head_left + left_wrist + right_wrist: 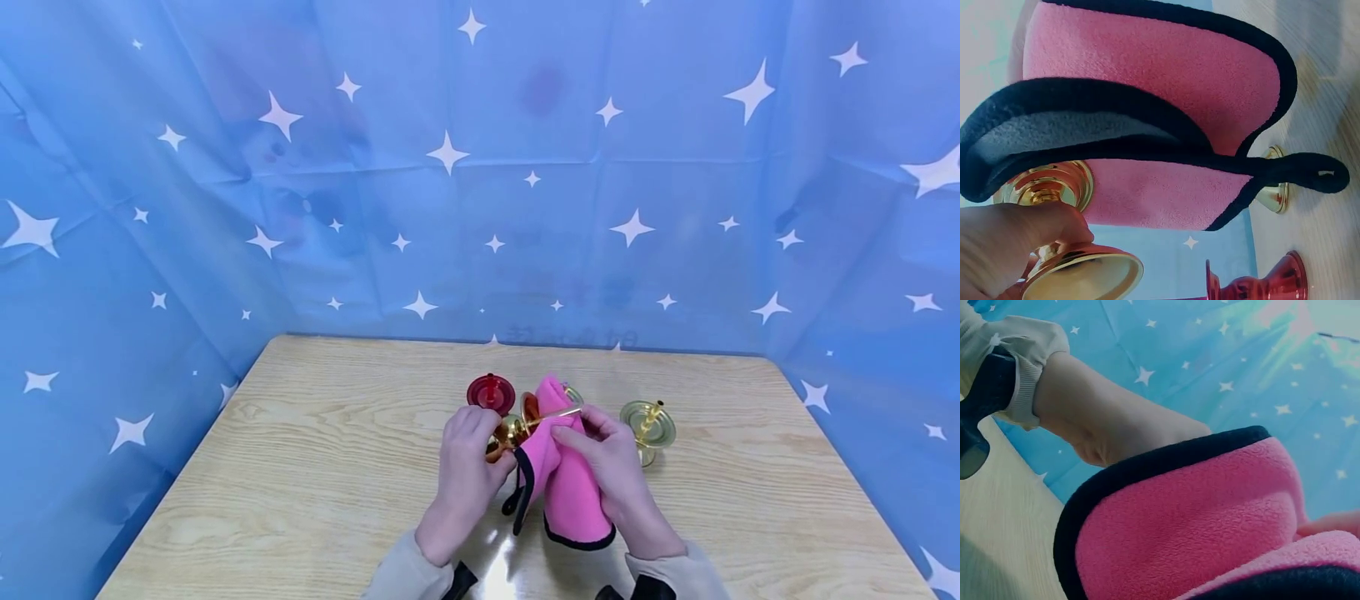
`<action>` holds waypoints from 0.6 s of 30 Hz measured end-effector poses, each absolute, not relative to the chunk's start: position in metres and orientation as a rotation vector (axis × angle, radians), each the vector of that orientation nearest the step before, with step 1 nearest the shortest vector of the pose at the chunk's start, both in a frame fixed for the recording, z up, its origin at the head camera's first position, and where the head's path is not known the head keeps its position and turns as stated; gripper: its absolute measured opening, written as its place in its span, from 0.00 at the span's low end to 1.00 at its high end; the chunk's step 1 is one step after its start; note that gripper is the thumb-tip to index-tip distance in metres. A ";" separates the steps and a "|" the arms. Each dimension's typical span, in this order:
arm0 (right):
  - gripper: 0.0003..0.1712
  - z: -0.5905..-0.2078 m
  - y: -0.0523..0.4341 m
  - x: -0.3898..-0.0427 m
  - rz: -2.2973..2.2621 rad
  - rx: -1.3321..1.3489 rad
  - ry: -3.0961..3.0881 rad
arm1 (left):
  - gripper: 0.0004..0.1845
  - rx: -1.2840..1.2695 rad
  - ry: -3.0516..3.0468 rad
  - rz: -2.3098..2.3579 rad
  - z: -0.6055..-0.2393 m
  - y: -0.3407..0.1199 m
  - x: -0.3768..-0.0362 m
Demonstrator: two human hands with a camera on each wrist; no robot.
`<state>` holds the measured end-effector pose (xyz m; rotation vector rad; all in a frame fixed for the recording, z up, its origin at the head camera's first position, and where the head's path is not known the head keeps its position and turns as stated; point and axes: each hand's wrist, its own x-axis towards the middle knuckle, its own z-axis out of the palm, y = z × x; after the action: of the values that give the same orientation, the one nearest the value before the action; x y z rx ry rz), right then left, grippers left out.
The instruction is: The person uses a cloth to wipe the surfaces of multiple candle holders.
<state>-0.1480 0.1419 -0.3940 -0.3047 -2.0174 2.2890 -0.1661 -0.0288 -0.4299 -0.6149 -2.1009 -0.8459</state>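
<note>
A gold goblet (pixel 517 427) was held just above the middle of the wooden table (pixel 315 467), its stem gripped in the curled fingers of the left hand (pixel 465 462) while the right hand (pixel 611 467) pinched a pink cloth (pixel 566 483) with black trim against its cup. Just beyond the hands, a red goblet (pixel 491 392) stood on the table to the left and another gold goblet (pixel 648 427) to the right.

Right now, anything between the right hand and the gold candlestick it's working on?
Yes: the pink cloth lies between the right hand and the gold candlestick, draped over its top. The left hand holds the stem bare, nothing between.
</note>
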 end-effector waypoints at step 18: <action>0.18 -0.387 0.159 -0.137 1.961 0.129 -2.120 | 0.19 -0.564 -2.058 -1.200 -0.431 -0.042 -0.170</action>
<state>-0.1368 0.1593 -0.3873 0.1287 -2.1195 1.9612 -0.1695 -0.0415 -0.4312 -0.5642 -2.0579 -1.1997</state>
